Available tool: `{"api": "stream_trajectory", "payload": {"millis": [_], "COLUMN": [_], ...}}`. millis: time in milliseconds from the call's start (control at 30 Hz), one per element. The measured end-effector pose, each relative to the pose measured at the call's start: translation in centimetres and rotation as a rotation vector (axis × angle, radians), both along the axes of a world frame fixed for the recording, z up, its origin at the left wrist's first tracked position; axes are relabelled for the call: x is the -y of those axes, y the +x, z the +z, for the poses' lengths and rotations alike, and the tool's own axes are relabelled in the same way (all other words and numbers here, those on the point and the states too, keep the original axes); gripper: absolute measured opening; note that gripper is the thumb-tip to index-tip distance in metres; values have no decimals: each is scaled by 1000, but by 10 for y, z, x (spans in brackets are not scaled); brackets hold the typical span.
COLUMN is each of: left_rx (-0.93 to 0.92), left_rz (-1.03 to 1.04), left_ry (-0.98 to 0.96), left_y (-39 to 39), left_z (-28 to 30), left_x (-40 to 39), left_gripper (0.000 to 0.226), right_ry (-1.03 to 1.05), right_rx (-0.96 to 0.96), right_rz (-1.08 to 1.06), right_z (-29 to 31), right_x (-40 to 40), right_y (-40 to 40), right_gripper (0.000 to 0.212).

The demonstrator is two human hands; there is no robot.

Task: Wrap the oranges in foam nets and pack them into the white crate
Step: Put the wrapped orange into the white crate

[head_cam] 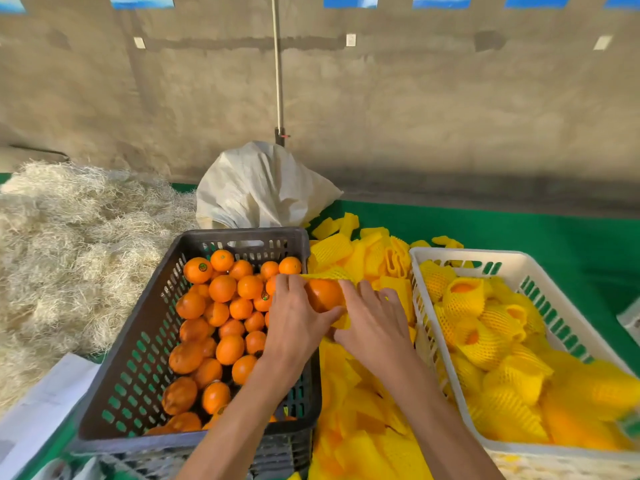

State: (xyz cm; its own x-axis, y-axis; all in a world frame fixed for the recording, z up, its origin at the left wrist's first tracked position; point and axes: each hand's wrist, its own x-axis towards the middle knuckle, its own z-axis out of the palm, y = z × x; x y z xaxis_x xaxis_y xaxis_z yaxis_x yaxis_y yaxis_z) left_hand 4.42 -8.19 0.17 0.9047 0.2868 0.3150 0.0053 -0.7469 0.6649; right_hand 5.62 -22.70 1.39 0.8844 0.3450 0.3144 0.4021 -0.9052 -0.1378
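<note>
Both hands meet over the gap between the two crates, just right of the dark crate (194, 341) that holds the loose oranges (221, 327). The left hand (294, 323) has its fingers curled round the left side of one orange (323, 294), and the right hand (375, 323) pinches the yellow foam net (341, 320) that already cups the fruit's right and lower side. So both hands are closed, one on the fruit and one on the net, and the orange sits between them, touching both.

The relation that matters: the net's open mouth faces left toward the orange, and the sleeve's long axis runs roughly left to right, from the dark crate toward the white crate (519, 261). Judging by how much bare peel shows, the fruit looks only partly in, so the sleeve probably has to be drawn leftward over it while the left hand pushes the fruit rightward.

The white crate lies right of the dark crate, beyond the heap of spare nets (363, 254) on the green table (519, 230), and already holds many wrapped oranges (485, 334). The right hand is the nearer to it, so it seems the likelier one to carry the finished fruit over
</note>
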Motion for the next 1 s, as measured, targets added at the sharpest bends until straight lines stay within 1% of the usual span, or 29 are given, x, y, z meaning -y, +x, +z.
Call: {"api": "stream_trajectory", "payload": {"millis": [67,133,200,233,300,333,367,400,433,500,533,600,700,767,867,1000], "left_rx": [-16,-42,-69,-75,-80,-84,-99,-132,-179,-288,-332,-398,-493,-540,-524,-472], "left_rz": [-48,-95,-114,-129,-175,-202,-237,-279,-323,-408,-454,-554,-688,-729,-746,-729], "left_ry": [-134,-291,-405,-448,-521,-544,-554,-556,-553,-586,-653,-800,-866,-887,-837,-764], "left_y": [5,11,19,23,30,34,38,43,47,53,55,55,56,55,58,62], "left_z": [3,9,15,17,19,20,21,21,22,23,24,25,24,25,25,24], "left_x": [15,31,47,55,72,79,87,97,108,132,144,163,192,211,229,223], "left_gripper": [67,72,79,81,81,81,78,71,63,58,60,62,54,51,44,27], "right_ry": [131,346,528,609,717,703,633,553,496,507,511,453,411,388,386,390], "right_rx": [-27,-120,-172,-187,-223,-217,-190,-152,-108,-33,15,101,138,129,117,49], "right_rz": [58,132,136,110,69,50,17,-24,-70,-174,-236,-361,-513,-584,-612,-502], "right_z": [2,3,2,1,0,-1,-2,-4,-6,-9,-10,-10,-11,-12,-16,-20], "right_x": [22,43,62,71,90,98,105,112,119,134,143,162,188,200,211,209], "right_y": [-2,-4,-7,-9,-11,-11,-10,-9,-8,-7,-6,-3,1,4,6,10], "right_gripper": [71,60,54,58,81,95,105,108,105,94,90,82,77,76,67,39]}}
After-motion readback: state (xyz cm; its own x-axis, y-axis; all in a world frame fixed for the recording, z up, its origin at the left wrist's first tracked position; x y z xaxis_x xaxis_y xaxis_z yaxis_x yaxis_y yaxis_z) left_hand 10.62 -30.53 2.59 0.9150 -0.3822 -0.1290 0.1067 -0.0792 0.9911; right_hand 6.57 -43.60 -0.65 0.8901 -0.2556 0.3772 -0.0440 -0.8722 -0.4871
